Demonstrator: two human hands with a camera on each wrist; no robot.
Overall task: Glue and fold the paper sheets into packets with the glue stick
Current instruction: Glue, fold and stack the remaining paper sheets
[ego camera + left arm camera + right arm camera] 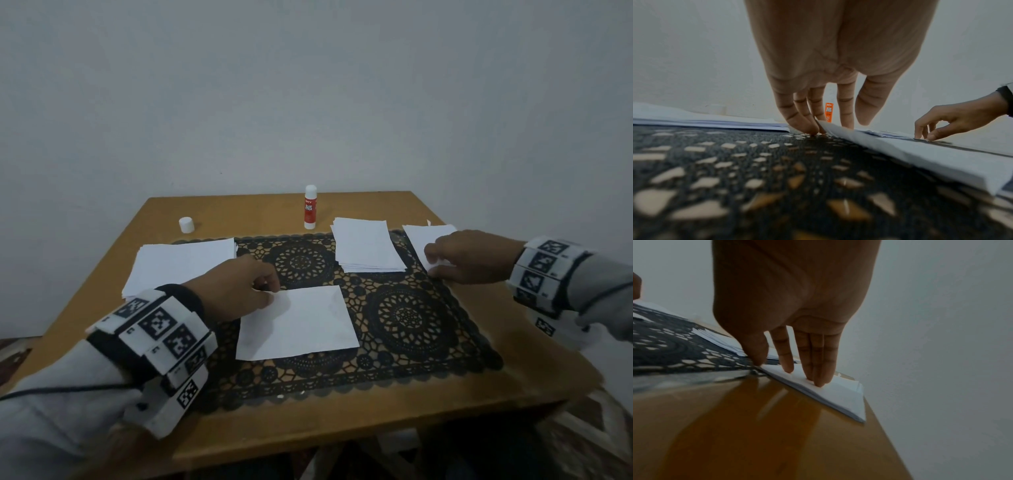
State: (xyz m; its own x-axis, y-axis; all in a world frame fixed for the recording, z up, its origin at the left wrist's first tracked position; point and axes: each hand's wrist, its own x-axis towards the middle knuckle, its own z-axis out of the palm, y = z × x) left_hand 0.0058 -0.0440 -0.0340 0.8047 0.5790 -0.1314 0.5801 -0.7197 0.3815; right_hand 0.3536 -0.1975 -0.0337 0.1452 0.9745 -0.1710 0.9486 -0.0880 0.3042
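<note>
On the lace mat, the left hand pinches a single sheet at its corner; the right hand rests on a far-right stack (glue stick upright, uncapped).

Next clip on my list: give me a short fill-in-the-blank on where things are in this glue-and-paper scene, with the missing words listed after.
1. The glue stick stands upright with its cap ____.
2. The left hand holds the far-left corner of the single sheet that lies on the black ____ mat.
3. The right hand rests on the paper pile nearest the table's ____ edge.
4. The table is made of ____.

Missing words: off; lace; right; wood
</note>
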